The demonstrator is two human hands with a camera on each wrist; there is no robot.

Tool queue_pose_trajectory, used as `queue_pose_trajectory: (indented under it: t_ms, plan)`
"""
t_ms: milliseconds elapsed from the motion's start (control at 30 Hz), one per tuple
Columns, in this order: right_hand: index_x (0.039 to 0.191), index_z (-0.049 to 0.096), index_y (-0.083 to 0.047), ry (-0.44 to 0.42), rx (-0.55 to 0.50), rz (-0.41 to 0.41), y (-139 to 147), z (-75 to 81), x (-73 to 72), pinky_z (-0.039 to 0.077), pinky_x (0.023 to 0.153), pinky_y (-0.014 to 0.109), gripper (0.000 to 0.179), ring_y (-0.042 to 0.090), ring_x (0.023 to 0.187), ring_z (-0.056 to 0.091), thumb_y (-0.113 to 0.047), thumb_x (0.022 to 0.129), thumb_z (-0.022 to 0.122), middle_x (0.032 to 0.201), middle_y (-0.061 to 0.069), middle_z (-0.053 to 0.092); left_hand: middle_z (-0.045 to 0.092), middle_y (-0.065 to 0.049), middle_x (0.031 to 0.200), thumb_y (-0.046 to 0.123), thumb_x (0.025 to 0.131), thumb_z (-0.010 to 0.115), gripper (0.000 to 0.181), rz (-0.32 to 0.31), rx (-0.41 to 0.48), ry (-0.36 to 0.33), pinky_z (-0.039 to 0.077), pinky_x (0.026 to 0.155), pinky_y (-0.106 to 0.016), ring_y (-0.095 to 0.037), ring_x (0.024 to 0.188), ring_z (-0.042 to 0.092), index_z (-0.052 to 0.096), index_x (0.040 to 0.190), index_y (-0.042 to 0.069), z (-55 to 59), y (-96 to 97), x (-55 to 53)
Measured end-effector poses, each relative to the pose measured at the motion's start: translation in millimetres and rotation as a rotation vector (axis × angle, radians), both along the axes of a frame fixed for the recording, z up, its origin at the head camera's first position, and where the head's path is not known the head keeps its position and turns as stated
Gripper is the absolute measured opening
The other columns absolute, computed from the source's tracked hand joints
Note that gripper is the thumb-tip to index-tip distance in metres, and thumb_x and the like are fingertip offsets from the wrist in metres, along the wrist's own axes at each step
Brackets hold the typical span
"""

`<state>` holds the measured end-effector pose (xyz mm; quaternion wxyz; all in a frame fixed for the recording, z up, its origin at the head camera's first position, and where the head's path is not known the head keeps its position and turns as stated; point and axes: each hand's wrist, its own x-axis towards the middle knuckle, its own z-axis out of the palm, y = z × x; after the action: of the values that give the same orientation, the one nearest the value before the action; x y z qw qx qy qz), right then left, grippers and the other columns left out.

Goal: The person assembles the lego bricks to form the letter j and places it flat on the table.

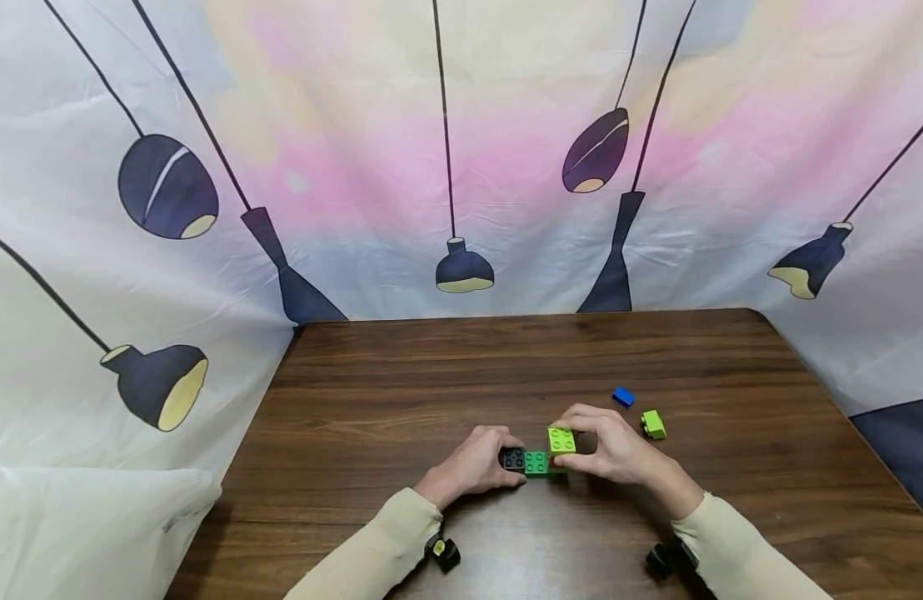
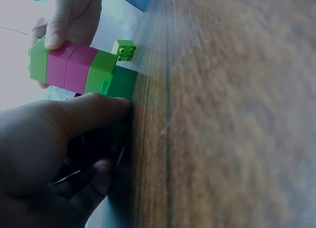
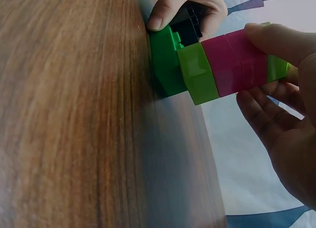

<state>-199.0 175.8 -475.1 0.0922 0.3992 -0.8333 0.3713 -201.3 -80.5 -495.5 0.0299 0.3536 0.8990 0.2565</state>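
Note:
On the table, a long green brick (image 1: 536, 463) lies with a black brick (image 3: 186, 31) on its left end. My left hand (image 1: 476, 460) grips these two at that end, thumb and fingers on opposite sides. At the green brick's right end stands a column of bricks: lime at the bottom (image 3: 198, 72), two magenta bricks (image 2: 73, 67) in the middle, and lime at the top (image 1: 561, 440). My right hand (image 1: 607, 446) pinches this column near its top. The column's foot meets the green brick's top; whether the studs are fully joined I cannot tell.
Beyond my right hand, a small blue brick (image 1: 622, 397) lies on the wooden table (image 1: 401, 375). Nearby, a loose lime brick (image 1: 653, 424) rests on its side, studs facing left. A printed cloth (image 1: 386, 167) hangs behind the table's far edge.

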Motion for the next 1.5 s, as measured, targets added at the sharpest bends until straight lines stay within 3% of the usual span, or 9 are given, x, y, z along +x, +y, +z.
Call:
queue_pose_trajectory:
  t_ms: [300,700,1133,1300,1500]
  plan:
    - [0.106,0.07,-0.016,-0.023,0.067,0.032,1,6.6,-2.2,0.053,0.073,0.031,0.033,0.002,0.089,0.06,-0.034,0.081,0.079,0.102,-0.014,0.063,0.062,0.008,0.086,0.026,0.075,0.084,0.032,0.013,-0.005,-0.017,0.043,0.063,-0.009,0.001,0.073,0.052,0.074,0.103,0.014,0.7,1.2,1.0]
    - [0.108,0.069,-0.014,-0.02,0.126,0.041,-1,13.2,-3.2,0.053,0.072,0.029,0.034,0.001,0.088,0.059,-0.036,0.083,0.077,0.102,-0.013,0.063,0.062,0.008,0.086,0.026,0.075,0.085,0.032,0.011,-0.01,-0.002,0.042,0.063,-0.009,0.002,0.072,0.051,0.074,0.103,0.014,1.1,-0.3,1.1]
    - [0.112,0.068,-0.018,-0.014,0.124,0.012,3,12.0,-0.8,0.053,0.078,0.033,0.038,0.003,0.095,0.06,-0.042,0.084,0.075,0.108,-0.013,0.064,0.062,0.007,0.086,0.026,0.076,0.084,0.032,0.013,-0.012,-0.013,0.043,0.063,-0.009,0.001,0.072,0.051,0.074,0.104,0.014,2.8,0.7,1.3]
    - [0.115,0.066,-0.027,-0.01,0.087,-0.011,5,13.5,0.2,0.051,0.077,0.03,0.034,0.004,0.093,0.059,-0.038,0.085,0.075,0.109,-0.015,0.064,0.061,0.008,0.084,0.027,0.074,0.085,0.031,0.018,-0.014,0.015,0.042,0.063,-0.008,0.002,0.071,0.051,0.075,0.101,0.015,2.9,1.1,1.6]
    - [0.116,0.067,-0.02,0.009,0.037,-0.036,12,16.0,0.9,0.052,0.074,0.028,0.034,0.008,0.087,0.061,-0.028,0.084,0.077,0.108,-0.006,0.067,0.061,0.009,0.084,0.027,0.073,0.085,0.031,0.022,-0.018,0.009,0.042,0.063,-0.007,0.002,0.072,0.051,0.075,0.1,0.015,1.4,1.6,2.1]
